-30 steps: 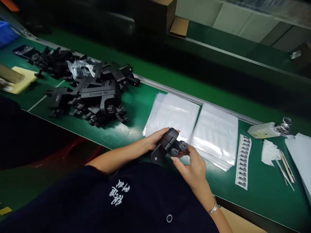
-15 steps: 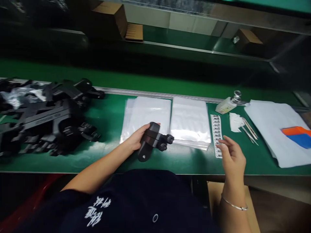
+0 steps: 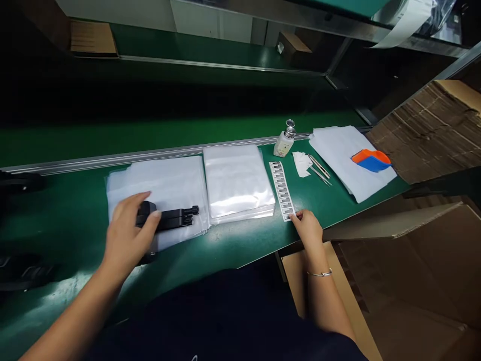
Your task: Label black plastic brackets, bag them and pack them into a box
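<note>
My left hand (image 3: 128,230) grips a black plastic part (image 3: 171,219) that lies on the left stack of clear plastic bags (image 3: 161,185). Its fingers curl over the part's thick end. My right hand (image 3: 308,225) rests at the near end of a white label strip (image 3: 281,189) on the green table (image 3: 240,240), fingertips pinching a label at the strip's bottom edge. A second stack of clear bags (image 3: 236,180) lies between the two hands.
A small bottle with a metal cap (image 3: 284,140), a white wipe (image 3: 300,163) and thin sticks (image 3: 319,168) lie behind the strip. White sheets with an orange and blue tool (image 3: 370,160) sit far right. Cardboard boxes (image 3: 413,281) stand below right. Black parts (image 3: 18,273) lie at the left edge.
My right hand let go of the black part and moved right to the label strip. My left hand lowered the part onto the bag stack. The view swung to the right.
</note>
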Tool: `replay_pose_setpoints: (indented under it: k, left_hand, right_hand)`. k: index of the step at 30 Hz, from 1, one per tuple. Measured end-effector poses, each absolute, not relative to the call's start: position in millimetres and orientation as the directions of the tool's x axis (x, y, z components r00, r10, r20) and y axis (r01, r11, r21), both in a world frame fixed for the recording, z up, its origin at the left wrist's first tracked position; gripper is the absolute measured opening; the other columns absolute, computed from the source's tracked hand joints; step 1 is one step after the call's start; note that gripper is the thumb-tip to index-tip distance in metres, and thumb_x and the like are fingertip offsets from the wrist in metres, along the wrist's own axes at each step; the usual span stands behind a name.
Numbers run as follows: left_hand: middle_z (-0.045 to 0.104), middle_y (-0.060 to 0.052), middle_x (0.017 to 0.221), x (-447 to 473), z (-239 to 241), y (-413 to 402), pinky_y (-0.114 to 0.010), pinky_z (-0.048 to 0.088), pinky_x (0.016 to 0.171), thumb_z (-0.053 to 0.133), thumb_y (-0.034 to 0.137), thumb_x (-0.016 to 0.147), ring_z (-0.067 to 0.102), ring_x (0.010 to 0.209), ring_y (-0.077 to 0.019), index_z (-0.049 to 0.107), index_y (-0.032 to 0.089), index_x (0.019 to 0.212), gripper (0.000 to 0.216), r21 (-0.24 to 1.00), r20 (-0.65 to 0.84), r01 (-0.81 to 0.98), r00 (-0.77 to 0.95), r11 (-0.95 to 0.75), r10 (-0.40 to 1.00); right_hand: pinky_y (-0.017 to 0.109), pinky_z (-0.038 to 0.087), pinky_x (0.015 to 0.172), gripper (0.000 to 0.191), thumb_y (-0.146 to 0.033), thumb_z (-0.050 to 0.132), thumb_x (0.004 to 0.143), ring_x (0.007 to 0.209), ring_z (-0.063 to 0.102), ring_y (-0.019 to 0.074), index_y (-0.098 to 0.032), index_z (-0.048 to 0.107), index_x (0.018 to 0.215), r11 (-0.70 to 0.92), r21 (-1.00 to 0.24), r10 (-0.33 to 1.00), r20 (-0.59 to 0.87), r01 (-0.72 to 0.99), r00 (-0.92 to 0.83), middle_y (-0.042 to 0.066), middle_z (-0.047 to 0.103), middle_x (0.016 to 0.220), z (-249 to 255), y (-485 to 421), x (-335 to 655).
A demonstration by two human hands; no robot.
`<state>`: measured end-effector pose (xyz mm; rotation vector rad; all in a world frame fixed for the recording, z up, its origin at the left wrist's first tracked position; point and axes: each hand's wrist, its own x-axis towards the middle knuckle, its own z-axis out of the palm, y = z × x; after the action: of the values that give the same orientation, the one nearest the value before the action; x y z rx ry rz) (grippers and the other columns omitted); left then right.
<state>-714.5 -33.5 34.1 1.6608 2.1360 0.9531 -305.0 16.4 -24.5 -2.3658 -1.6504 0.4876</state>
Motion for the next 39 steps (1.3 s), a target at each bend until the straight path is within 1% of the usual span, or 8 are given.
replay_pose_setpoints:
  k: [4,8,12,16,21,27,33,39]
  left_hand:
    - [0.068,-0.006,0.107,-645,40,-23,-0.037,0.049,0.092,0.059,0.038,0.083,0.062,0.101,-0.0269,0.069,0.025,0.107,0.029,0.862,-0.110,0.505,0.118,0.036,0.987]
    - [0.065,-0.008,0.120,-563,16,4,-0.040,0.039,0.107,0.055,0.028,0.086,0.057,0.115,-0.0258,0.068,0.021,0.112,0.030,0.945,-0.129,0.323,0.521,-0.055,0.844]
    - [0.038,-0.013,0.152,-500,-10,18,-0.044,0.020,0.120,0.053,0.019,0.083,0.032,0.142,-0.0270,0.046,0.013,0.140,0.057,0.940,-0.223,0.342,0.596,0.007,0.771]
    - [0.046,-0.018,0.146,-481,-17,13,-0.046,0.029,0.116,0.046,0.024,0.088,0.044,0.134,-0.0287,0.047,0.009,0.139,0.053,0.933,-0.285,0.357,0.648,0.049,0.706]
    - [0.041,-0.016,0.150,-478,-20,18,-0.048,0.022,0.118,0.041,0.020,0.090,0.034,0.141,-0.0263,0.046,0.012,0.140,0.050,0.826,-0.060,0.467,0.632,-0.317,0.773]
    - [0.035,-0.014,0.153,-475,-36,-6,-0.053,0.012,0.119,0.043,0.019,0.090,0.030,0.143,-0.0267,0.043,0.016,0.141,0.051,0.665,-0.120,0.485,0.820,-0.568,0.560]
    - [0.050,-0.013,0.143,-492,-29,-17,-0.044,0.028,0.114,0.044,0.024,0.092,0.043,0.134,-0.0249,0.050,0.019,0.137,0.045,0.815,-0.020,0.414,0.718,-0.404,0.696]
    - [0.071,-0.006,0.101,-480,-15,2,-0.031,0.049,0.083,0.059,0.027,0.084,0.065,0.085,-0.0207,0.062,0.019,0.122,0.039,0.975,-0.194,0.209,0.638,0.075,0.745]
  right_hand:
    - [0.031,0.037,0.062,0.025,-0.041,0.050,0.085,0.073,0.060,0.0230,-0.021,0.060,0.075,-0.335,-0.459,0.941,-0.118,0.823,0.317,0.008,0.067,0.083,-29,2,-297]
    - [0.038,0.044,0.076,0.034,-0.043,0.044,0.085,0.087,0.062,0.0278,-0.016,0.063,0.092,-0.321,-0.568,0.931,-0.044,0.758,0.362,0.014,0.069,0.094,-32,-9,-295]
    - [0.041,0.050,0.079,0.040,-0.045,0.048,0.082,0.083,0.067,0.0265,-0.013,0.064,0.102,-0.296,-0.684,0.938,-0.075,0.667,0.340,0.014,0.071,0.093,-36,-21,-296]
    - [0.036,0.055,0.064,0.044,-0.050,0.052,0.083,0.070,0.069,0.0224,-0.013,0.066,0.102,-0.318,-0.827,0.923,-0.158,0.464,0.352,0.010,0.071,0.086,-42,-42,-292]
    - [0.036,0.054,0.063,0.045,-0.053,0.058,0.080,0.062,0.067,0.0204,-0.013,0.065,0.097,-0.339,-0.878,0.874,-0.160,0.338,0.460,0.007,0.069,0.075,-44,-52,-285]
    - [0.035,0.052,0.062,0.035,-0.050,0.059,0.081,0.055,0.066,0.0191,-0.018,0.061,0.096,-0.400,-0.853,0.886,-0.266,0.335,0.380,0.002,0.068,0.071,-43,-62,-290]
    - [0.021,0.041,0.046,0.031,-0.040,0.070,0.075,0.047,0.053,0.0094,-0.020,0.053,0.092,-0.273,-0.960,0.922,-0.279,-0.059,0.270,-0.007,0.059,0.062,-42,-73,-305]
    - [0.021,0.036,0.046,0.022,-0.037,0.067,0.080,0.046,0.046,0.0079,-0.020,0.058,0.092,-0.138,-0.988,0.946,-0.151,-0.063,0.288,-0.008,0.053,0.058,-31,-68,-313]
